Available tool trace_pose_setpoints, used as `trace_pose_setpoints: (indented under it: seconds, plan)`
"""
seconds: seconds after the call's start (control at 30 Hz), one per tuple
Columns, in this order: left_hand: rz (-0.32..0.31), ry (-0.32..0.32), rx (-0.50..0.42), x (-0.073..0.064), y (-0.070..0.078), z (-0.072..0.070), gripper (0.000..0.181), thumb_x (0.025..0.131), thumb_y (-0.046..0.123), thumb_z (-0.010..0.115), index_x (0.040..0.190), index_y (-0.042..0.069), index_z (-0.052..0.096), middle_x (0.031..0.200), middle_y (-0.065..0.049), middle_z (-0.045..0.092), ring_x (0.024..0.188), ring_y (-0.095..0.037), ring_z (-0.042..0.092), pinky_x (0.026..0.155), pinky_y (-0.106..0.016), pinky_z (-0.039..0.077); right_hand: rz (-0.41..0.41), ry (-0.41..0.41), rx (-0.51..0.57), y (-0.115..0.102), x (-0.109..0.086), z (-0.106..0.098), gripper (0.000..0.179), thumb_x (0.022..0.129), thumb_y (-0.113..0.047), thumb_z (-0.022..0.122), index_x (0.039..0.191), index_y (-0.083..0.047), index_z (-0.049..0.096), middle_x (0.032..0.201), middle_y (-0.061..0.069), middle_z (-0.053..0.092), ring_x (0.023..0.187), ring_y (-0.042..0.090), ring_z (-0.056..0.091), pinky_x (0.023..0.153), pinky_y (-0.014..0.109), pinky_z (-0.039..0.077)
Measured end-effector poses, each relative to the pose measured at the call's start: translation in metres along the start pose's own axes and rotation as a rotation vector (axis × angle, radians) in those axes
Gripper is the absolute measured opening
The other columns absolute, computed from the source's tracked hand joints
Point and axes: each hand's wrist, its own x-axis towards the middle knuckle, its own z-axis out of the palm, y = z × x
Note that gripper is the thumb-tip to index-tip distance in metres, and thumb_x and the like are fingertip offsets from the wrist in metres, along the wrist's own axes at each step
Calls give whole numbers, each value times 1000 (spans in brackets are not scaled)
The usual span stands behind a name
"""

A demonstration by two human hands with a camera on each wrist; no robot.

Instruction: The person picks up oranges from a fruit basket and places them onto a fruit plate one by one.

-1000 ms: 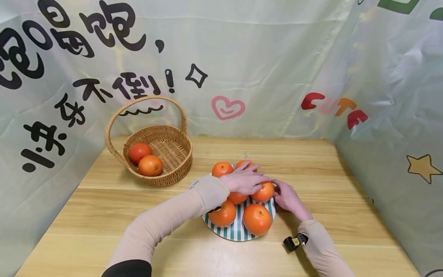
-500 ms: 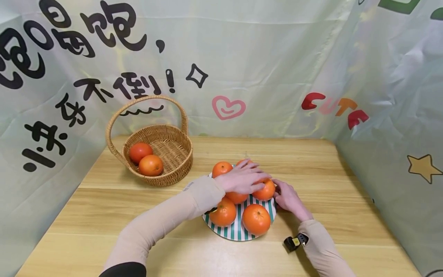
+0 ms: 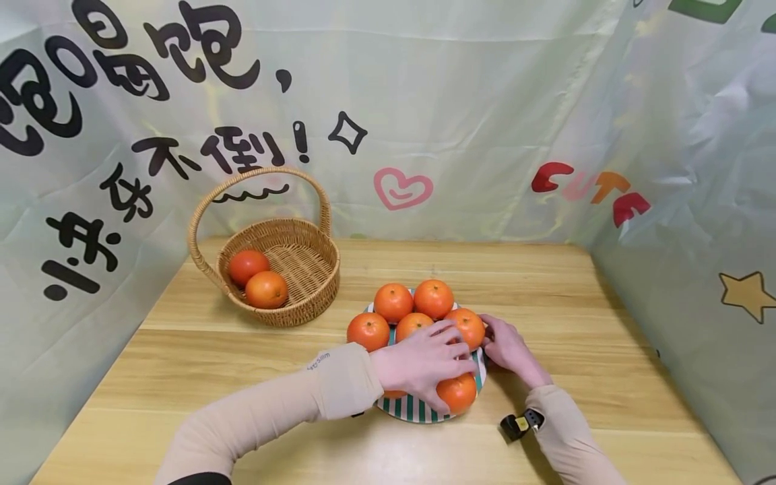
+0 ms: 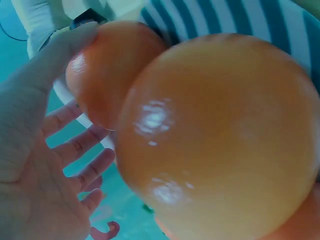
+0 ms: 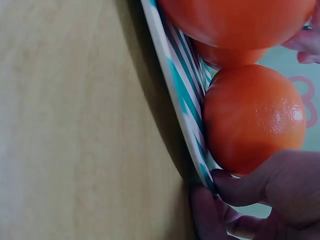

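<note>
Several oranges sit on a round plate with green and white stripes. Over the front right orange reaches my left hand, fingers spread and thumb at its near side. In the left wrist view the fingers extend beside that orange, with a larger-looking orange close to the camera. My right hand pinches the plate's right rim between thumb and fingers, beside another orange; the right wrist view shows this grip at the rim. The left hand and wrist partly hide the front left orange.
A wicker basket with a tall handle stands at the back left of the wooden table. Inside are a redder round fruit and an orange. Printed cloth surrounds the table's back and sides.
My left hand has moved from the back oranges toward the front right one, uncovering the back and left oranges. The right hand stays on the plate's rim.
</note>
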Motion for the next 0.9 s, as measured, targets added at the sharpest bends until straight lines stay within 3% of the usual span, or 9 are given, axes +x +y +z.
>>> trace_pose_setpoints:
  seconds: [0.1,0.33,0.57,0.63,0.73,0.9]
  plan:
    - [-13,-6,38,-1,0,2,65,81,72,65,134,36,55,133,15,60,132,-14,46,121,-37,28,-9,-7,-2,0,0,0,47,85,2,60,132,5,57,103,23,70,91,34,65,81,51,53]
    - [-43,-35,34,1,-3,4,65,82,68,64,136,34,53,136,11,58,136,-16,42,123,-39,25,1,-51,-3,0,1,-2,55,82,4,59,136,4,55,92,12,65,79,22,56,70,34,45]
    - [-48,-31,15,1,-4,5,66,84,65,64,140,33,51,139,12,56,139,-17,41,123,-40,25,-35,-36,-13,0,1,-5,53,81,3,62,134,4,56,96,15,66,83,25,57,73,38,47]
    - [-47,-33,-34,-1,-7,4,69,84,65,64,144,33,49,143,12,54,141,-17,40,124,-40,24,-32,-43,-10,0,1,-5,54,81,3,62,135,5,55,99,16,66,84,25,57,75,40,47]
    - [-84,-21,-185,-8,-16,-1,72,86,65,64,147,32,47,149,8,51,143,-18,38,125,-41,23,-23,-45,-12,1,0,-4,56,81,3,61,137,4,55,103,18,67,88,27,59,79,43,49]
    - [-289,88,-511,-38,-55,-8,64,92,56,63,146,23,51,152,-3,50,145,-27,38,122,-52,27,-55,-31,-21,0,-1,-1,53,82,3,61,135,5,56,118,25,66,102,35,62,93,57,50]
